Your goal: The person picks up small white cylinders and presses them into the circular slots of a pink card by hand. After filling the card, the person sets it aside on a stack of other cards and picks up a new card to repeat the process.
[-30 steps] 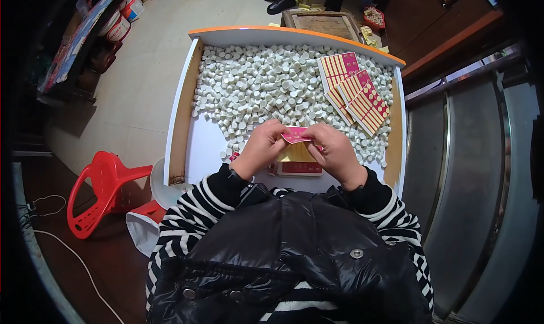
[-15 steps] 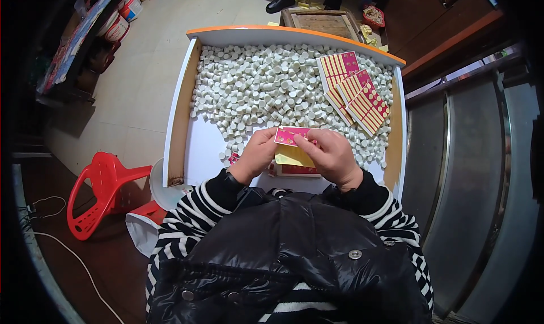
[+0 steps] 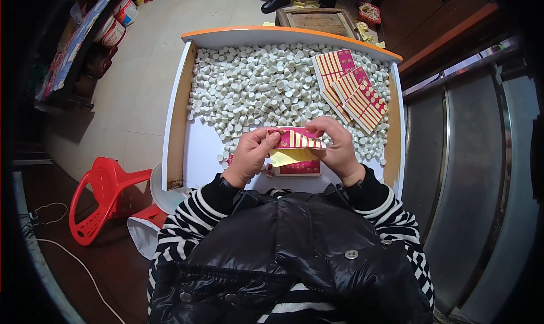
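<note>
The left hand (image 3: 251, 154) pinched the sheet (image 3: 286, 139) at its 9 o'clock edge; the right hand (image 3: 337, 151) met its 3 o'clock edge, grip unclear. Outward, a stack (image 3: 303, 169) sat at 6, other sheets (image 3: 365, 106) at 2, pellets (image 3: 255, 86) at 12. The tray (image 3: 226, 37) had bare room at 9.

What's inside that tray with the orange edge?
Small white cylinders cover most of the tray, striped sheets lie on them at right, and a pink stack sits at the near end. What's under the cylinders and sheets is hidden.
</note>
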Demonstrator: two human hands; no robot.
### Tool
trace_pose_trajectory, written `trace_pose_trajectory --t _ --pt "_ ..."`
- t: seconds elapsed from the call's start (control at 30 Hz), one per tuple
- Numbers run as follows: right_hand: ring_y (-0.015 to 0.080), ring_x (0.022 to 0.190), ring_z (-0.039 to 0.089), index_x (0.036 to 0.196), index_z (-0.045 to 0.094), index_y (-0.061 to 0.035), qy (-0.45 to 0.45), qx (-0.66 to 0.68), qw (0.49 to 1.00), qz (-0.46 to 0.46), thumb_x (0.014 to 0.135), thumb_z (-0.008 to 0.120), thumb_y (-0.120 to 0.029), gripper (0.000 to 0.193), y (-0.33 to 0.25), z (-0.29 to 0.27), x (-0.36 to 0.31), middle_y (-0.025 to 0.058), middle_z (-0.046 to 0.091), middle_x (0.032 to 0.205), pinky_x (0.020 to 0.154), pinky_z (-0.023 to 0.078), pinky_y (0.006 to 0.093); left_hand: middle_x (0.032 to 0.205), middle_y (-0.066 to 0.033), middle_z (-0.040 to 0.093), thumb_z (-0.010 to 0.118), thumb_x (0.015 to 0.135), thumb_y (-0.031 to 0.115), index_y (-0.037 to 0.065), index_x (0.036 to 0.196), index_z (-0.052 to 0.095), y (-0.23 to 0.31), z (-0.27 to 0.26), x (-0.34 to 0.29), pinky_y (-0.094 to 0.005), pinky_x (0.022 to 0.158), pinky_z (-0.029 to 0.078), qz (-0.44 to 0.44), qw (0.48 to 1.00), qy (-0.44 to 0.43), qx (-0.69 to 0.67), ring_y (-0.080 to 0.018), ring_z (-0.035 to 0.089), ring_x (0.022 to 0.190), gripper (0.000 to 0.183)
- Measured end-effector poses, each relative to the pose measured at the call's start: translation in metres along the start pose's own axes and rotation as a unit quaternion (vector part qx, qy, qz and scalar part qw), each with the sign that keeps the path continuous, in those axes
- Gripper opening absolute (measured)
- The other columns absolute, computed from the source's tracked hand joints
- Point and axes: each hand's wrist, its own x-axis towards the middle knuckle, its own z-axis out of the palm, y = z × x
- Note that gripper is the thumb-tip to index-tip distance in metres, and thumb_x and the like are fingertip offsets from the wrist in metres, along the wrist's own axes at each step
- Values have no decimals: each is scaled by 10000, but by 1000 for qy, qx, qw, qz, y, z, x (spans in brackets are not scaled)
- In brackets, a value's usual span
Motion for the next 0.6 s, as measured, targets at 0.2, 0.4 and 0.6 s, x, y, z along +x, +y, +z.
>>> trace_pose_trajectory --t 0.2,0.4,0.6 --pt "238 850 635 1053 626 -19 -25 45 998 35 756 650 22 301 -7 -2 -4 148 641 962 729 489 282 887 -61 656 541 929 108 -36 1035 629 9 1 5 -246 759 469 126 982 -6 142 -117 598 824 199" --pt "221 937 624 1087 625 -24 155 221 947 175 836 629 -82 258 14 -13 -12 157 643 1001 800 478 320 850 -87 637 531 901 47 -16 1016 642 7 -4 8 -285 729 459 187 959 22 212 -176 592 782 173" --pt "167 957 598 1111 625 -35 -105 -75 992 0 882 612 -171 267 -7 -33 27 122 648 1006 817 465 316 865 -86 596 511 884 -12 26 1083 640 13 9 12 -287 697 447 268 901 -83 331 -197 562 760 240"
